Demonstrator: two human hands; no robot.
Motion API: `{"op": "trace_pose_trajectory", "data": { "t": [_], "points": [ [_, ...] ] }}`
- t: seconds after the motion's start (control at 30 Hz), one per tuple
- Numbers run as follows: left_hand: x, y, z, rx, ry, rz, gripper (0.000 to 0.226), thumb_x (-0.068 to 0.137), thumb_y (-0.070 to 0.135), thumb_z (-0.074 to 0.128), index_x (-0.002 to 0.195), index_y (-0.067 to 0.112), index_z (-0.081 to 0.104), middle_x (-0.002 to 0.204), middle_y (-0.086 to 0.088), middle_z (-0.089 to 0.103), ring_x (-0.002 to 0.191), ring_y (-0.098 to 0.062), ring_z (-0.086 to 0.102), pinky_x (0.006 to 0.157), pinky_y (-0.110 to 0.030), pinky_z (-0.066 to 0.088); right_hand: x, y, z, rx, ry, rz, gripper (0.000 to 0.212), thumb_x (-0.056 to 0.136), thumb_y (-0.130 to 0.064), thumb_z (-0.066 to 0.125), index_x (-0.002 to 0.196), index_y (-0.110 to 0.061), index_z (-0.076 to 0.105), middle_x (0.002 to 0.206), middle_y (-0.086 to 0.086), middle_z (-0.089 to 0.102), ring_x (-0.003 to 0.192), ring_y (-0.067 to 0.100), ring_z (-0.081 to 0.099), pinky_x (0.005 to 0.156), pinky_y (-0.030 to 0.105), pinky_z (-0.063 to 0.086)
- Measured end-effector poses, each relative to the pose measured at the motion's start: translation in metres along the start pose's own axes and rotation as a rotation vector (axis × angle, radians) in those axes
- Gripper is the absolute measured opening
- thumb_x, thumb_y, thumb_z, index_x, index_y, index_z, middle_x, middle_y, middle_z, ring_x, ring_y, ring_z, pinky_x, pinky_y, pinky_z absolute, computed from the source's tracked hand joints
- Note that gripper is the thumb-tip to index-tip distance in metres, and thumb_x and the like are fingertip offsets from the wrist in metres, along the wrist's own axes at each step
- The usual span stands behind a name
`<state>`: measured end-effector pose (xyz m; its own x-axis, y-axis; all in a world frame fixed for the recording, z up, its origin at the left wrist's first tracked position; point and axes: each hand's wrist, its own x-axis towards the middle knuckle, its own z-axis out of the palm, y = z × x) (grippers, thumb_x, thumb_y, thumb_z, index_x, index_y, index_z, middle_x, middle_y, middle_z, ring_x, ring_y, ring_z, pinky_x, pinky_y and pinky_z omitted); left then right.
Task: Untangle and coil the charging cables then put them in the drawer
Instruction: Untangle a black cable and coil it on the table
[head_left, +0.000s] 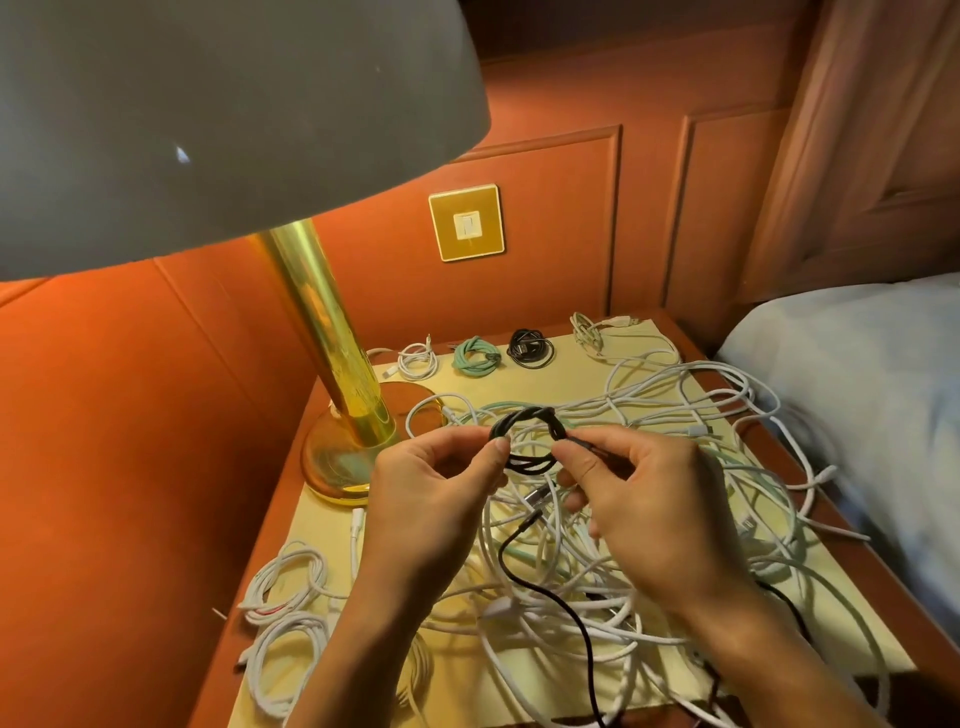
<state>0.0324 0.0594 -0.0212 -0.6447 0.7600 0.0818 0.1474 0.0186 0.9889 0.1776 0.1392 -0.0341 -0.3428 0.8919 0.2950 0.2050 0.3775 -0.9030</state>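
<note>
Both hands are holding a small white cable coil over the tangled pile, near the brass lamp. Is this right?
Not quite: the cable coil is black, not white. The head view shows the left hand and the right hand holding it over the tangled pile, near the brass lamp.

The lampshade (208, 104) at ten o'clock is cut by two edges, the black cable (522, 415) runs off at six o'clock, and the left hand (431, 493) and right hand (649, 509) cover part of the white tangle (545, 587).
</note>
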Motion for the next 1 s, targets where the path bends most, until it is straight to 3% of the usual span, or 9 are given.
{"op": "trace_pose_trajectory", "data": {
  "t": [0.13, 0.23, 0.37, 0.5, 0.67, 0.9, 1.0],
  "points": [
    [0.005, 0.000, -0.005, 0.132, 0.044, 0.048, 0.012, 0.089, 0.021, 0.077, 0.100, 0.018, 0.080, 0.082, 0.005, 0.079, 0.077, -0.012, 0.075, 0.073, -0.027, 0.061, 0.009, 0.003, -0.009, 0.172, -0.051, 0.082, 0.008, 0.091, -0.024, 0.073, 0.095, -0.022, 0.079, 0.073, -0.004, 0.076, 0.056, 0.022, 0.071, 0.060, 0.042, 0.060],
    [0.003, 0.004, -0.006, 0.089, 0.012, 0.037, 0.014, 0.088, 0.017, 0.077, 0.102, 0.017, 0.079, 0.084, 0.003, 0.079, 0.077, -0.011, 0.075, 0.071, -0.022, 0.060, 0.010, 0.005, -0.011, 0.234, -0.024, 0.085, 0.010, 0.091, -0.026, 0.073, 0.098, -0.022, 0.080, 0.078, -0.004, 0.078, 0.064, 0.024, 0.075, 0.066, 0.048, 0.062],
    [0.003, 0.003, -0.010, -0.023, -0.097, -0.032, 0.016, 0.088, 0.012, 0.074, 0.103, 0.009, 0.078, 0.086, -0.006, 0.079, 0.079, -0.018, 0.074, 0.074, -0.024, 0.059, 0.010, 0.007, -0.010, 0.283, -0.056, 0.085, 0.010, 0.088, -0.023, 0.076, 0.097, -0.022, 0.080, 0.080, 0.000, 0.078, 0.071, 0.022, 0.076, 0.066, 0.046, 0.062],
    [0.007, 0.004, -0.011, 0.027, -0.214, -0.063, 0.014, 0.089, 0.009, 0.073, 0.102, 0.013, 0.079, 0.087, -0.004, 0.080, 0.081, -0.014, 0.074, 0.073, -0.018, 0.057, 0.015, 0.010, -0.008, 0.288, -0.075, 0.126, 0.011, 0.086, -0.017, 0.078, 0.097, -0.018, 0.077, 0.075, 0.004, 0.077, 0.063, 0.022, 0.074, 0.062, 0.038, 0.060],
    [0.023, 0.004, -0.016, 0.123, -0.199, -0.009, 0.022, 0.086, 0.011, 0.077, 0.107, 0.018, 0.077, 0.096, 0.007, 0.080, 0.093, -0.006, 0.074, 0.080, -0.016, 0.057, 0.039, 0.010, -0.001, 0.138, -0.032, 0.093, 0.005, 0.085, -0.021, 0.081, 0.090, -0.021, 0.078, 0.067, 0.000, 0.074, 0.059, 0.019, 0.072, 0.058, 0.042, 0.062],
    [0.055, -0.018, -0.035, 0.488, 0.039, 0.134, 0.015, 0.091, 0.024, 0.075, 0.106, 0.027, 0.079, 0.097, 0.017, 0.075, 0.089, 0.005, 0.067, 0.084, -0.025, 0.058, 0.134, 0.009, 0.029, -0.183, -0.051, 0.132, 0.015, 0.083, -0.031, 0.082, 0.073, -0.024, 0.074, 0.055, -0.002, 0.070, 0.052, 0.013, 0.069, 0.066, 0.043, 0.063],
    [0.059, -0.031, -0.037, 0.640, 0.062, 0.175, 0.020, 0.093, 0.025, 0.073, 0.113, 0.027, 0.075, 0.108, 0.015, 0.070, 0.093, 0.007, 0.061, 0.081, -0.012, 0.049, 0.167, 0.016, 0.058, -0.270, -0.048, 0.278, 0.020, 0.084, -0.034, 0.083, 0.077, -0.017, 0.074, 0.058, 0.001, 0.070, 0.047, 0.013, 0.066, 0.055, 0.030, 0.056]
  ]
}}
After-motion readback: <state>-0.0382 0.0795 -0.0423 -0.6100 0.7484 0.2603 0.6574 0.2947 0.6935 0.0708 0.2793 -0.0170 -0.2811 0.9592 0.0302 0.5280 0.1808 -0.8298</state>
